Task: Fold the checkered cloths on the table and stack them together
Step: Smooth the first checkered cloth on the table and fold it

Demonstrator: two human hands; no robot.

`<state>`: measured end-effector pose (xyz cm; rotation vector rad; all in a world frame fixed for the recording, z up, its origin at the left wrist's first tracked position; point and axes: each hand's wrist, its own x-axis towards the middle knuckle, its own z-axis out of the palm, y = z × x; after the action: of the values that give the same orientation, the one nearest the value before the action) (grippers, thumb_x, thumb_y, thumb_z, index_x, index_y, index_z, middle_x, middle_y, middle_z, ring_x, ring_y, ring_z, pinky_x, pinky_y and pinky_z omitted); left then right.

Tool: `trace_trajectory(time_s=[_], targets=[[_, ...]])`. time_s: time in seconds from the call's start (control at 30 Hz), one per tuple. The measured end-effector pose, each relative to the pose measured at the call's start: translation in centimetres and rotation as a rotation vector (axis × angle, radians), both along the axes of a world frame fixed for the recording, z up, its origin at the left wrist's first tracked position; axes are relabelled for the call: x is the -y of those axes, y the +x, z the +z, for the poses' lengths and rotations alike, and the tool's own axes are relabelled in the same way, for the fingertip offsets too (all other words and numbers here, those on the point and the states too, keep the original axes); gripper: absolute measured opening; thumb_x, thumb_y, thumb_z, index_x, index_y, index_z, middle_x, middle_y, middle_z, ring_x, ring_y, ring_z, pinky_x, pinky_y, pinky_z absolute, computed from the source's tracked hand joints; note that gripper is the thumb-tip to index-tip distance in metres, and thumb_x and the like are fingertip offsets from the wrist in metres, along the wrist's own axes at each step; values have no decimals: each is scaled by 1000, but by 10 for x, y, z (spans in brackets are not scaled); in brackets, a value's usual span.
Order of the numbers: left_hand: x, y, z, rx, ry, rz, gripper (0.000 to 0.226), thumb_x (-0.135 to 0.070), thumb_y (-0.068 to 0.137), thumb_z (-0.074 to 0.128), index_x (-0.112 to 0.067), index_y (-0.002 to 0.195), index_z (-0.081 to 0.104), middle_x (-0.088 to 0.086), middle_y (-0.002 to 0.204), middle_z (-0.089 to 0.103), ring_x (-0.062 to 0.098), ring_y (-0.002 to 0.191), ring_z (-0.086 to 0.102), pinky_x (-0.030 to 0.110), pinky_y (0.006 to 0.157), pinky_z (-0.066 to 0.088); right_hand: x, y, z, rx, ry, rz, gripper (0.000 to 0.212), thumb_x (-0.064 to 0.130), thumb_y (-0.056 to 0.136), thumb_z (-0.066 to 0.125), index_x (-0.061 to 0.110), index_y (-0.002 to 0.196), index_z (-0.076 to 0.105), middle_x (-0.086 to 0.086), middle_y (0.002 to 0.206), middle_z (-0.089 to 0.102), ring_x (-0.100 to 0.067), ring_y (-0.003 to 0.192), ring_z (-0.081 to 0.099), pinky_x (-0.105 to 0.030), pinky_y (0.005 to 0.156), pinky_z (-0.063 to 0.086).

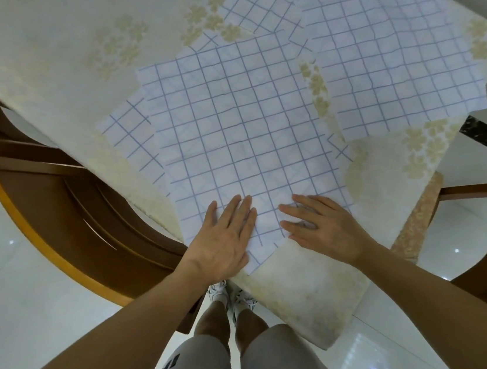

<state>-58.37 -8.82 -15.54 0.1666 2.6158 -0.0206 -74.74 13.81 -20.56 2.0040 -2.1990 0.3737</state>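
Both grips are released: left hand and right hand press flat, fingers straight, on the near edge of the top cloth. It overlaps a second cloth beneath; a third cloth lies right, on the floral-covered table. No readable writing shows.

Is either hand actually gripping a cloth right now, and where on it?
Nothing is gripped. The left hand and right hand lie flat, pressing the near edge of the white blue-checked cloth on the table.
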Motion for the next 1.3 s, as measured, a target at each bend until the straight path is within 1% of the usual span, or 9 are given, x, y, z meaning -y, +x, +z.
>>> trace_trajectory(time_s=[0.23, 0.47, 0.73, 0.87, 0.97, 1.03, 1.1, 1.2, 1.3], targets=[[9, -1, 5, -10, 71, 54, 68, -43, 106, 20, -16, 155, -20, 7, 161, -28, 26, 150, -20, 51, 123, 2, -3, 6, 0, 101, 67, -87, 43, 30, 101, 57, 18, 142, 55, -5, 150, 49, -26, 141, 43, -48, 109, 42], [42, 13, 14, -23, 194, 151, 63, -46, 98, 2, -29, 158, -5, -2, 166, -2, 17, 153, 2, 37, 123, 8, -11, -4, 6, 158, 150, -156, 48, 21, 102, 46, 16, 149, 44, -7, 156, 41, -27, 146, 34, -48, 114, 37], [70, 37, 43, -33, 274, 274, 64, -19, 104, 41, -30, 158, 9, -8, 166, 7, 14, 152, 13, 31, 124, 16, -8, 14, 19, 258, 189, -213, 43, 29, 99, 47, 23, 141, 53, 0, 149, 50, -21, 144, 37, -46, 107, 44], [76, 57, 63, -158, 249, 282, 68, -12, 93, 62, -26, 153, 33, -1, 157, 37, 22, 141, 42, 37, 114, 34, -8, 34, 33, 306, 164, -225, 52, 18, 92, 68, 22, 142, 53, 2, 149, 49, -20, 141, 39, -45, 99, 52], [77, 70, 84, -219, 182, 291, 73, -15, 85, 75, -26, 149, 42, 0, 149, 49, 23, 131, 54, 36, 106, 40, -9, 52, 50, 316, 142, -225, 42, 27, 103, 45, 24, 144, 49, 5, 151, 46, -17, 141, 40, -39, 98, 53], [77, 80, 97, -227, 167, 321, 66, -20, 94, 64, -29, 152, 35, -3, 155, 42, 22, 138, 47, 37, 111, 37, -10, 65, 60, 350, 123, -239, 47, 28, 99, 36, 26, 145, 48, 7, 151, 47, -14, 141, 41, -36, 97, 53], [77, 93, 106, -221, 178, 369, 60, -22, 97, 58, -30, 152, 36, -4, 153, 44, 23, 135, 50, 39, 108, 43, -11, 76, 68, 400, 116, -240, 48, 28, 99, 35, 29, 146, 46, 11, 151, 46, -9, 141, 39, -33, 97, 53], [79, 105, 113, -193, 157, 366, 62, -18, 80, 80, -25, 137, 58, -1, 129, 67, 24, 108, 69, 37, 85, 58, -5, 84, 80, 432, 120, -232, 47, 31, 100, 36, 32, 146, 45, 14, 151, 46, -7, 139, 42, -32, 95, 55], [91, 98, 111, -188, 109, 354, 58, -21, 75, 84, -24, 129, 64, -3, 119, 71, 20, 98, 73, 35, 81, 59, 8, 79, 90, 386, 149, -248, 46, 34, 99, 37, 30, 142, 51, 11, 147, 52, -9, 135, 48, -32, 90, 58]])
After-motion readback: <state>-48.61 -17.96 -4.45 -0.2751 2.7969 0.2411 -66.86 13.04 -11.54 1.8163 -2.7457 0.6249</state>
